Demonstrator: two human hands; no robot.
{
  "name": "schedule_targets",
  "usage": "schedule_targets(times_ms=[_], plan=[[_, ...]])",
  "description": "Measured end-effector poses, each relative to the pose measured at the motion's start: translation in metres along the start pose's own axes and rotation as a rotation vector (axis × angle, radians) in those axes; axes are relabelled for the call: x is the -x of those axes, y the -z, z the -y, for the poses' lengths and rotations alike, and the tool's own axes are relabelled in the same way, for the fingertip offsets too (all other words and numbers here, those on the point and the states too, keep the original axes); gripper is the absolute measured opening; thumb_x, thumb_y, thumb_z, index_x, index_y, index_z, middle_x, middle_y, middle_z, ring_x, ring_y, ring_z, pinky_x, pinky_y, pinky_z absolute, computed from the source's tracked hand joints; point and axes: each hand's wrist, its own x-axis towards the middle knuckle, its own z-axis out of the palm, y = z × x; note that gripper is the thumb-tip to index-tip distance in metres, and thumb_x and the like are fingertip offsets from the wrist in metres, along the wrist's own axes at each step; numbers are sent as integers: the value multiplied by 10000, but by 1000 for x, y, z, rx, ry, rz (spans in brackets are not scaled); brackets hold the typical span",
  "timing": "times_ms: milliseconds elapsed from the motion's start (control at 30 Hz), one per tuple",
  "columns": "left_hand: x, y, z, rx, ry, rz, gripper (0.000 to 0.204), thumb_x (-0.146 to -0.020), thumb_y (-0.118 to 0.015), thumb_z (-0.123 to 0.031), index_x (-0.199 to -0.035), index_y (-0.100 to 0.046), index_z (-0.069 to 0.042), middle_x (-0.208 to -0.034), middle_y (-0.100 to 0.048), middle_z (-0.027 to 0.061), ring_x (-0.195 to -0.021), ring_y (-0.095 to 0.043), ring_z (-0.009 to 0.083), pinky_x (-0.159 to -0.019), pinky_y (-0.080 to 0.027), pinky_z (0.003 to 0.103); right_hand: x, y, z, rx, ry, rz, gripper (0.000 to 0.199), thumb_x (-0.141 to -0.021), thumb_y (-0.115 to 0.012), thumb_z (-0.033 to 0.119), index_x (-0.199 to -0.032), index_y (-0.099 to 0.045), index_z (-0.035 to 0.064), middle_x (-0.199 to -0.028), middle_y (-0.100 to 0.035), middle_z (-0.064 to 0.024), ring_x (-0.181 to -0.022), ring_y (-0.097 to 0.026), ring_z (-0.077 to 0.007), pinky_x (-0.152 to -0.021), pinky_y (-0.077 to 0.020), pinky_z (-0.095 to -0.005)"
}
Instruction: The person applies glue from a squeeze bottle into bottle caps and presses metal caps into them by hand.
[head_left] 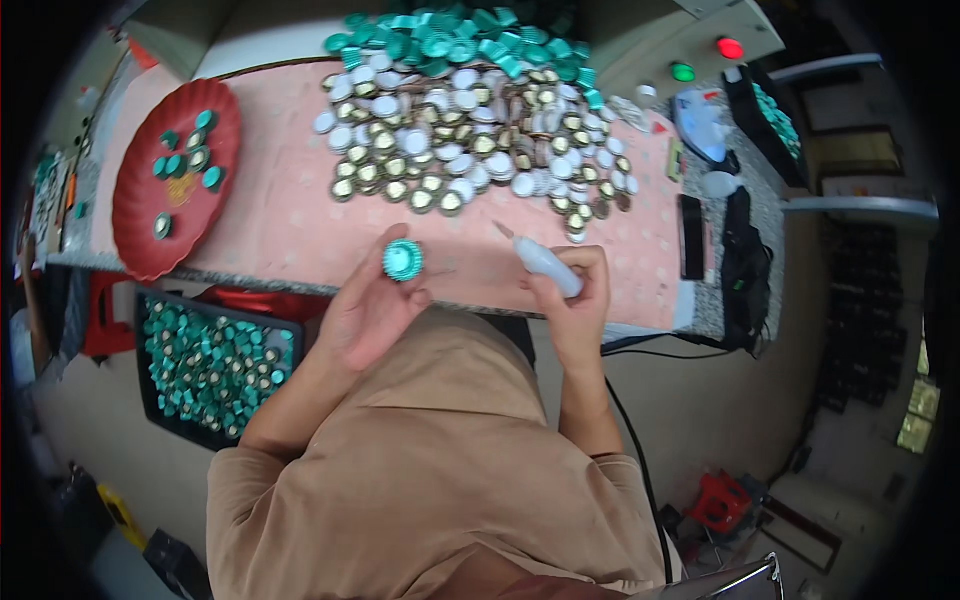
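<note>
Fingers of the left hand (365, 318) grip 1 teal cap (403, 260) near the table (285, 225) edge. Right hand (577, 312) fingers are closed around 1 bottle (548, 266), nozzle apart from the cap. Plate (140, 222) and tray (297, 345) hold apparently completed pieces (212, 370). Heaped discs (465, 130) and spare caps (450, 45) remain; progress appears partial.

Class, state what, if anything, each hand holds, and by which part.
The left hand holds a green ridged cap, apparently by its side; the right hand holds a white squeeze bottle by its body, toward the rear.
</note>
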Motion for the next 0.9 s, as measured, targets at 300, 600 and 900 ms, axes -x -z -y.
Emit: schedule_targets(times_ms=[300,600,900], plan=[[0,-2,-7,83,55,-21,334,-987,-470,-244,-1301,-465,-132,-1140,-499,87,-862,-485,158,-762,-456,300,-22,55,-18,671,-20,-241,218,-814,-659,13,-987,-527,11,-899,-587,-102,-793,-586,-197,-724,-476,-304],[-2,0,-5,31,66,4,326,-982,-476,-242,-1294,-471,-147,-1143,-508,71,-868,-502,152,-749,-458,303,-41,46,-4,803,132,-97,247,-764,-695,32,-996,-613,18,-950,-607,-140,-872,-613,-311,-730,-492,-369],[-2,4,-4,9,87,-3,345,-979,-485,-251,-1305,-462,-142,-1149,-518,71,-861,-510,150,-739,-463,303,-11,30,0,794,142,10,267,-717,-703,-32,-967,-631,27,-969,-614,-121,-886,-617,-289,-747,-498,-350]])
